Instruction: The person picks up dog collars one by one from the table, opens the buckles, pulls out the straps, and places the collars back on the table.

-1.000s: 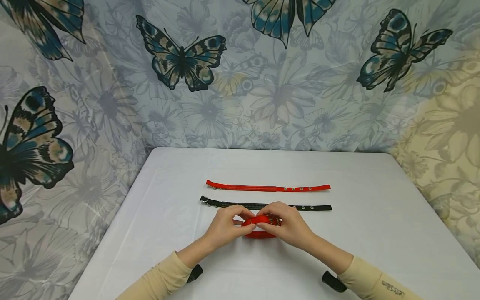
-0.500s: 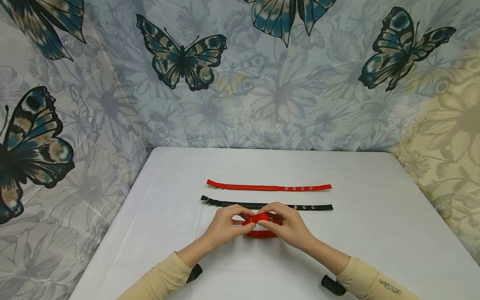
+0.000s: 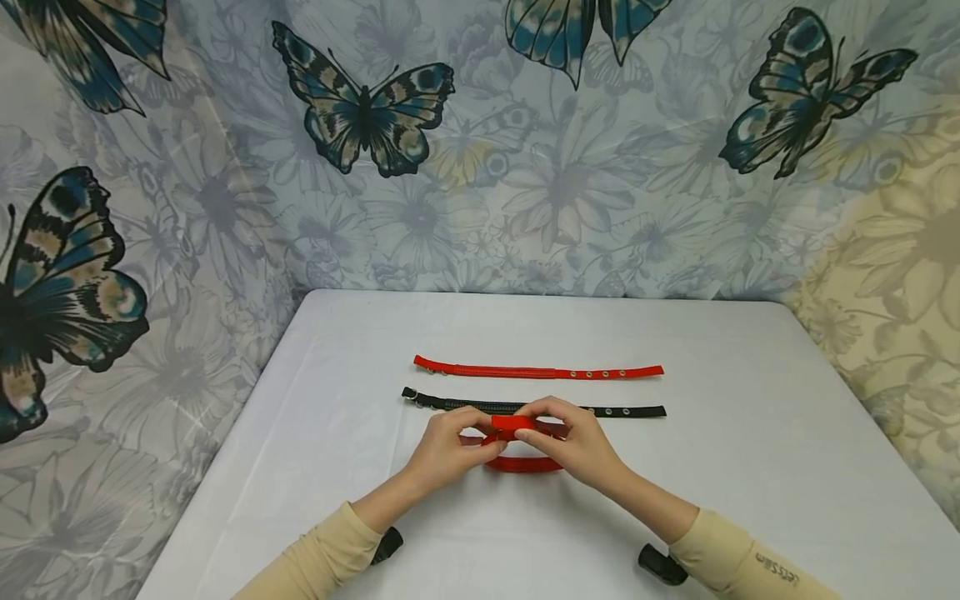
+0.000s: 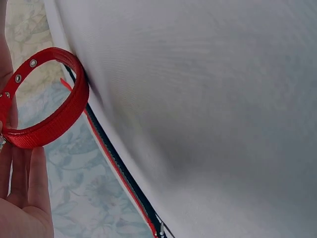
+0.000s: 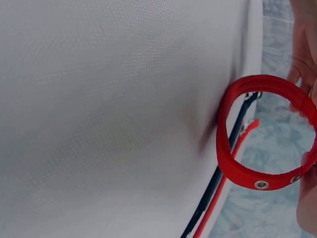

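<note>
A red collar with metal eyelets is bent into a loop above the near middle of the table. My left hand pinches its left side between thumb and fingers. On the other side, my right hand pinches it too, the fingertips of both hands close together at the far part of the loop. The left wrist view shows the collar's round band and several eyelets; from the right wrist, the padded loop appears with its overlapping ends partly hidden by fingers.
Beyond the hands a black collar lies stretched out flat, its middle partly covered by my fingers. Farther back, parallel to it, is another flat red collar. Both are on the white table, which meets a butterfly-patterned cloth behind.
The red strap piece between my fingertips has lifted and turned, showing a flatter face upward. My hands stay in nearly the same place, still pinching the loop.
</note>
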